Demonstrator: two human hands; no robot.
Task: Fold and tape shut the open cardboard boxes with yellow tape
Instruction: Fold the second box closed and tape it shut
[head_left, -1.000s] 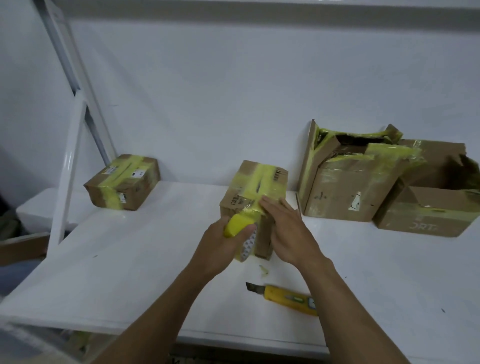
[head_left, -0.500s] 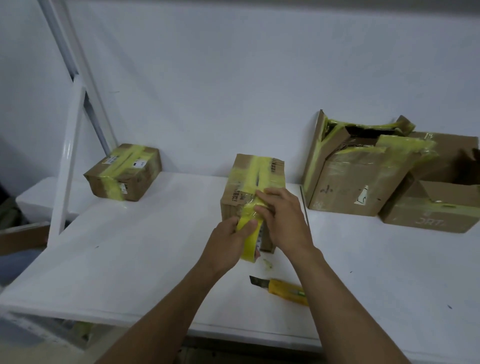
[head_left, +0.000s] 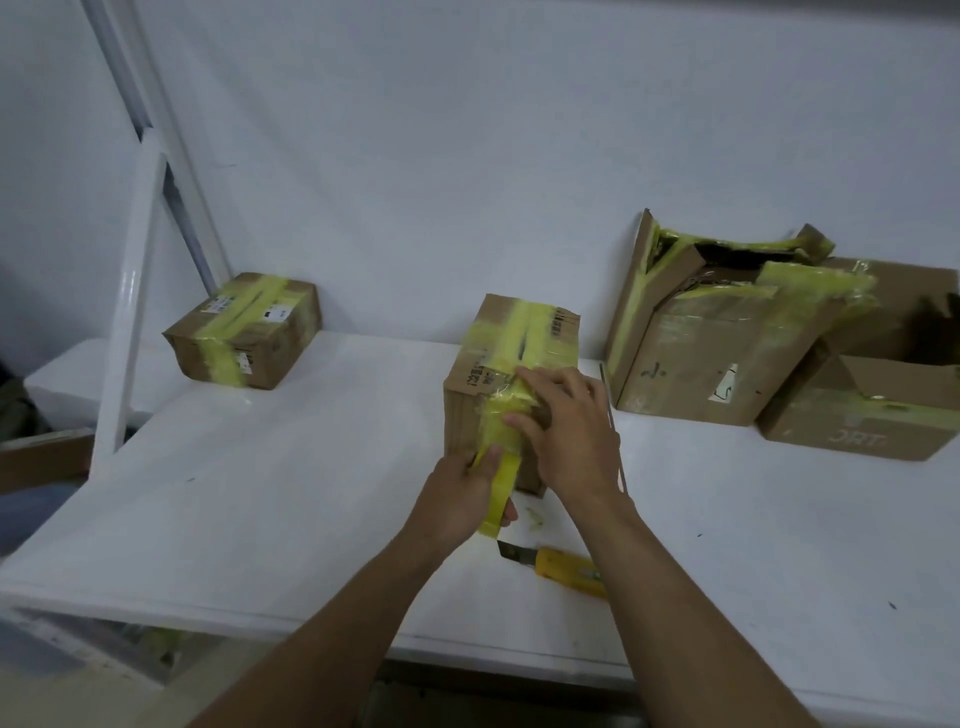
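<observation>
Down the front face of the middle cardboard box (head_left: 545, 332) the left hand (head_left: 460, 499) has drawn the roll of yellow tape (head_left: 501, 493), from near the top edge a second ago to the foot of the box now, just above the desk (head_left: 260, 493). Its grip is curled round the roll, and a strip of tape runs up from it over the front face onto the top seam. The right hand (head_left: 571, 431) has slid from the top edge partly onto the front face. Its fingers lie nearly straight on the tape at the upper edge and its thumb presses the strip lower down, so its grip is wide and holds nothing. The box stands mid-desk, flaps closed.

Four cardboard boxes in all:
- the middle one
- a small taped box (head_left: 244, 332) at the far left by the wall
- a tall open box (head_left: 711, 353) at the right
- a low open box (head_left: 872, 415) touching the tall one

One tape roll. One yellow utility knife (head_left: 561, 566) lies on the desk beside the right forearm, blade out.
</observation>
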